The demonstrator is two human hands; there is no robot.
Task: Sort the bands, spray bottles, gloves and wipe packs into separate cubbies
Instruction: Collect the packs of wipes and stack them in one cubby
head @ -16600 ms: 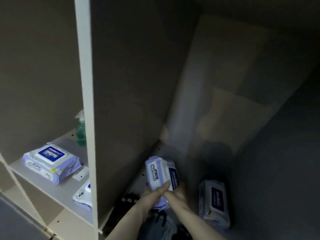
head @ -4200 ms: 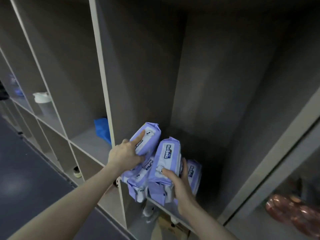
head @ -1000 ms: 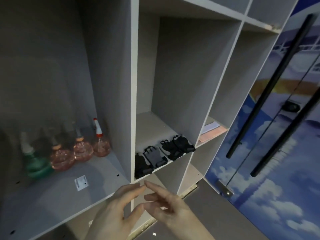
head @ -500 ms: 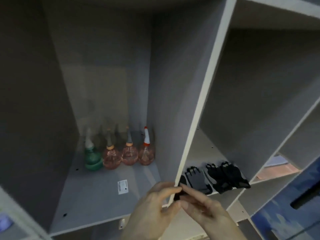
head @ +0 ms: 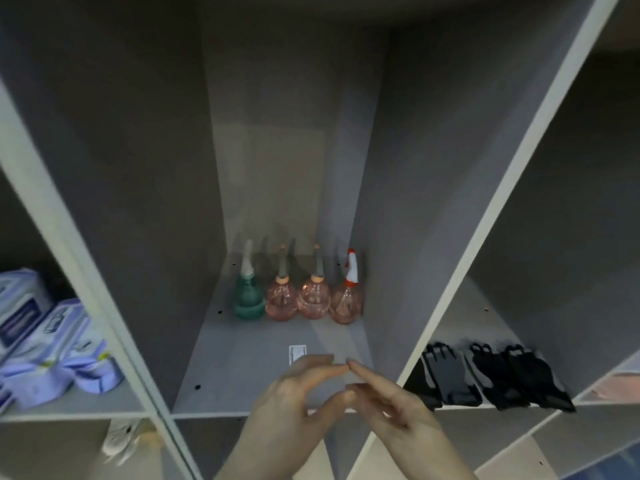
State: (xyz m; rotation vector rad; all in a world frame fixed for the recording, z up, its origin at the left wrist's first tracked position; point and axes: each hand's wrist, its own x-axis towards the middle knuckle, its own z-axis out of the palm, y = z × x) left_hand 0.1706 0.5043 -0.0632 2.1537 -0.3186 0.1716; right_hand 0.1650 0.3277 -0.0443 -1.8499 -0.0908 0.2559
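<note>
Several spray bottles stand in a row at the back of the middle cubby: a green bottle [head: 248, 296] and three pink bottles [head: 313, 299]. Purple wipe packs [head: 52, 351] are stacked in the left cubby. Black gloves [head: 491, 377] lie in a row at the front of the right cubby. My left hand [head: 294, 400] and my right hand [head: 388, 403] hover in front of the middle cubby's front edge, fingertips touching each other, holding nothing.
A small white label [head: 298, 353] is stuck on the middle shelf [head: 242, 368]. Grey dividers [head: 460, 265] separate the cubbies. A pale object [head: 121, 441] lies in the lower left cubby. Something pink [head: 620, 388] sits in the far right cubby.
The view has swung left, bringing the wipe packs cubby into sight and centring the bottles. My hands stay together, empty, in front of the middle shelf.
</note>
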